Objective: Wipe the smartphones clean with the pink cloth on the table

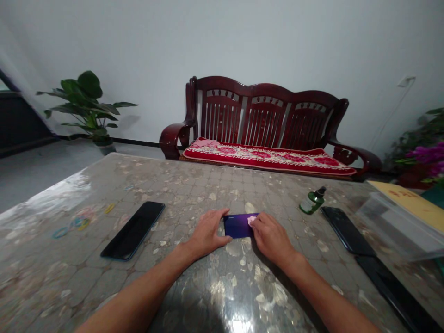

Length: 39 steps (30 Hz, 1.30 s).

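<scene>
A smartphone (236, 227) with a shiny blue-purple back lies flat on the table, back up, in front of me. My left hand (206, 233) grips its left end, thumb on the near edge and fingers at the far edge. Pinched in the fingers of my right hand (273, 237) is a small crumpled pale pink wad (251, 220), perhaps tissue or cloth. It rests against the right part of the phone's back. The phone's right end is partly hidden by that hand.
Left of my arms lies a black-screened device (134, 230), beside coloured bands (80, 221). To the right are a green spray bottle (312, 201), a dark phone (347, 230), another dark slab (398, 291) and a clear plastic box (391, 226). A wooden bench (263, 120) stands beyond the table (187, 185).
</scene>
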Motion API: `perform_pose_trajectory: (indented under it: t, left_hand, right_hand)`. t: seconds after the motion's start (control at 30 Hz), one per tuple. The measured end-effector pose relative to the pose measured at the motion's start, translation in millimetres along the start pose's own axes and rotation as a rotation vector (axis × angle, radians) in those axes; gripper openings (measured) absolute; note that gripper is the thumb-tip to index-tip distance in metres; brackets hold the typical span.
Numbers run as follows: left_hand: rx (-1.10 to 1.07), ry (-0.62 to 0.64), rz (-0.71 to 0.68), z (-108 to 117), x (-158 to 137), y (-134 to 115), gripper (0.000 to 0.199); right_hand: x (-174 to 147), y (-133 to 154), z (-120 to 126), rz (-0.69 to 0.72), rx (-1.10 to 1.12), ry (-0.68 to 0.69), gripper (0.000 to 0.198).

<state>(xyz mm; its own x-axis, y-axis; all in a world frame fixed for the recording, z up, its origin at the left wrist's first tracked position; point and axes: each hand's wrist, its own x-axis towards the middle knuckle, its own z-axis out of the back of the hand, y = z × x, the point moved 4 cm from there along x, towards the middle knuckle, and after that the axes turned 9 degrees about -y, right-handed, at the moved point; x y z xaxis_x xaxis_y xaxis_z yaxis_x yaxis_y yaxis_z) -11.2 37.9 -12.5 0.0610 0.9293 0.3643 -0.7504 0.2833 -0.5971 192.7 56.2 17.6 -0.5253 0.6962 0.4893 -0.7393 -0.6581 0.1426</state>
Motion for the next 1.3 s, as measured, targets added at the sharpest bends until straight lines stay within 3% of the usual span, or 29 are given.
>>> perform_pose_trajectory:
  t: [0.13, 0.33, 0.6, 0.83, 1.1, 1.3]
  left_hand:
    - [-0.008, -0.014, -0.006, 1, 0, -1, 0.073]
    - [-0.014, -0.009, 0.003, 1, -1, 0, 0.072]
    - [-0.019, -0.008, -0.012, 1, -1, 1, 0.07]
    - [-0.016, -0.02, -0.011, 0, -2, 3, 0.071]
    - [-0.02, -0.014, -0.006, 1, -2, 2, 0.07]
    - [-0.016, -0.017, -0.009, 1, -2, 1, 0.069]
  right_hand:
    - [-4, -6, 2, -0.044, 0.006, -0.035, 0.022]
    - [-9, 17, -1, 0.078, 0.123, -0.035, 0.02]
    - [-16, -23, 6, -0.095, -0.093, -0.085, 0.019]
    - [-15, 16, 3, 0.07, 0.097, -0.043, 0.019]
    - [-13, -18, 4, -0.098, -0.1, -0.099, 0.019]
    - [-7, 10, -3, 0.013, 0.051, -0.075, 0.019]
